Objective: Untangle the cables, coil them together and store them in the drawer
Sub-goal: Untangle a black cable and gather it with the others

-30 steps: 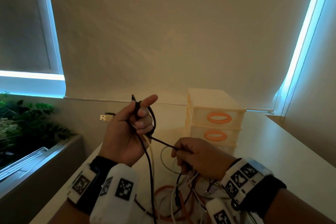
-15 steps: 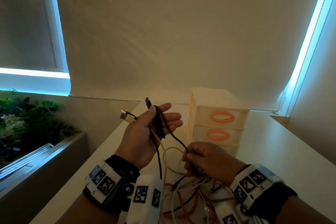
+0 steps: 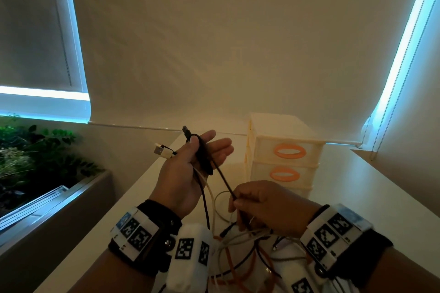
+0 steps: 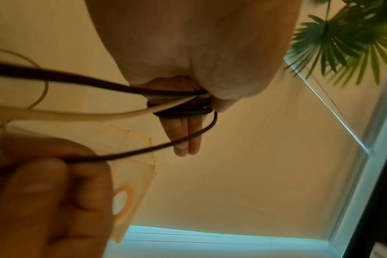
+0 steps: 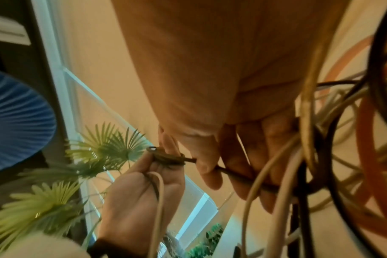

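Note:
My left hand (image 3: 202, 150) is raised palm-up with its fingers straight. Its thumb pins a few turns of the black cable (image 3: 222, 177) and a white cable (image 3: 209, 188) against the palm. The black plug (image 3: 185, 131) sticks up past the thumb, and a white USB plug (image 3: 160, 150) juts out to the left. Lower right, my right hand (image 3: 238, 202) pinches the same black cable, taut between both hands. In the left wrist view the black cable (image 4: 144, 150) arcs from the thumb to the right hand (image 4: 44, 192). The tangle (image 3: 238, 257) of white, black and orange cables lies under my wrists.
A cream drawer unit (image 3: 283, 150) with orange oval handles stands shut on the white table (image 3: 357, 197), just behind my right hand. Roller blinds cover the windows beyond. Green plants (image 3: 35, 150) and a ledge lie off the table's left edge.
My left hand's fingers have uncurled from round the black coil to straight. Both hands have drifted right, and the white USB plug now shows beside the left hand.

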Demonstrator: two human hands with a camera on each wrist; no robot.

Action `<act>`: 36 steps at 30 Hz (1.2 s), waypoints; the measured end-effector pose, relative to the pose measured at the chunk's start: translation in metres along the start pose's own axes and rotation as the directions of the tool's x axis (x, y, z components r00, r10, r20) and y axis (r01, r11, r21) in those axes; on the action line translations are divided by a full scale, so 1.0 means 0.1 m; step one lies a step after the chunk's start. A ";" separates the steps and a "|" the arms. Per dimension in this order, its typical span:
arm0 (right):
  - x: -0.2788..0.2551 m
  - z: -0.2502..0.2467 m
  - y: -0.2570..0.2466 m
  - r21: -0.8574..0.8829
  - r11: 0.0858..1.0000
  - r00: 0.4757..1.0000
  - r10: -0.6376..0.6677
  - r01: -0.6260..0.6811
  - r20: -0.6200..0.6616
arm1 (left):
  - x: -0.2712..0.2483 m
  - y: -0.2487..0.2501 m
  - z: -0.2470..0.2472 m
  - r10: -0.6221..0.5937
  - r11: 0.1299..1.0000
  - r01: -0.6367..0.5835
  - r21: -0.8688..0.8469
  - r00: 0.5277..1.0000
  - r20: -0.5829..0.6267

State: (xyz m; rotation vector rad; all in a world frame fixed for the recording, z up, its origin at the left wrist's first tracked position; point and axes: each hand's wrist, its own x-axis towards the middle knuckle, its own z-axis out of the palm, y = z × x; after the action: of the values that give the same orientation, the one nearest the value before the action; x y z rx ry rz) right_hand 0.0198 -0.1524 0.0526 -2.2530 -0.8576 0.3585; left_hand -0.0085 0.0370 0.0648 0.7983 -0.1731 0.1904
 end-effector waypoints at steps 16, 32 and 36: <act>-0.02 0.08 0.14 -0.320 0.947 1.000 -0.027 0.024 -0.005 | 0.10 0.33 -0.29 0.051 0.915 0.015 -0.402 0.987 0.153; -0.14 -0.01 0.31 -0.243 0.956 0.964 -0.210 0.167 -0.162 | 0.15 0.50 -0.50 0.138 0.893 -0.106 -0.437 0.990 0.042; -0.26 -0.12 0.35 -0.236 0.948 0.922 -0.276 0.215 -0.271 | 0.19 0.51 -0.55 0.131 0.911 -0.138 -0.388 0.990 -0.045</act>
State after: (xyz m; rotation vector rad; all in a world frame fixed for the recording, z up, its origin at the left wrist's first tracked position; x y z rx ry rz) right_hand 0.0229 -0.1947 0.0368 -2.2655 -1.0348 -0.1949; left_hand 0.0025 0.1132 0.0664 0.3851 -0.2407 0.2829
